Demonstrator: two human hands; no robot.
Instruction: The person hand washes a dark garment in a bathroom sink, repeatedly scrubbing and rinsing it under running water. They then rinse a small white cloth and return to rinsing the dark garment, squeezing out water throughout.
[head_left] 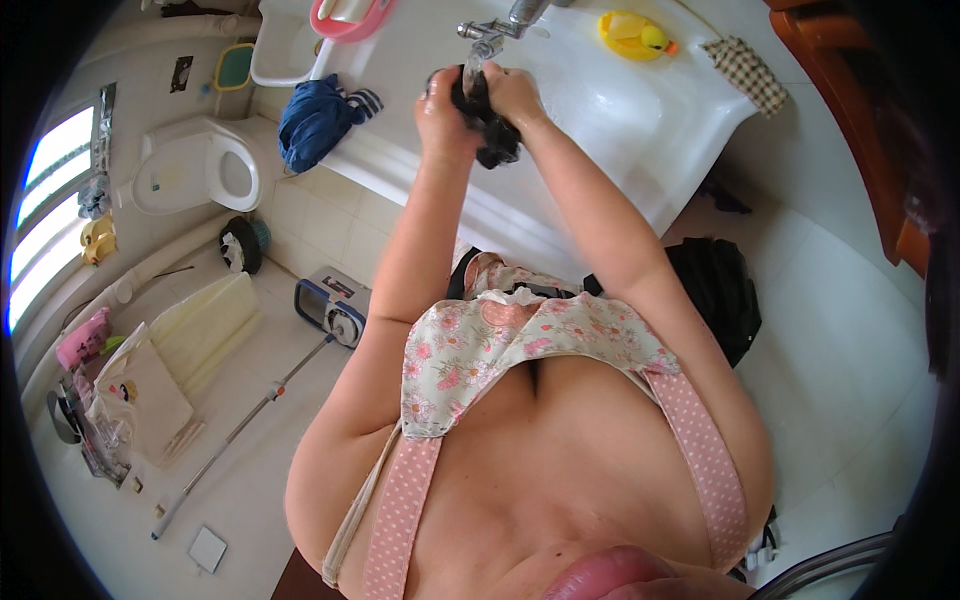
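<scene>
Under the metal tap (487,45), water runs onto a wet black cloth (497,143) bunched between my two hands. My left hand (443,112) grips its left side, with the fingers curled round the fabric. From the right, my right hand (511,96) is closed on the same cloth, and its fingertips are partly hidden. A loose end of the cloth hangs down between my wrists. Both hands are over the white sink (600,120), close to the tap's spout.
A blue garment (318,122) hangs over the sink's left edge, near a pink basin (352,18). Right of the tap sits a yellow duck-shaped dish (632,36); a checked cloth (745,74) drapes the right corner. At left are a toilet (200,168), a mop bucket (335,305) and a mop (255,415).
</scene>
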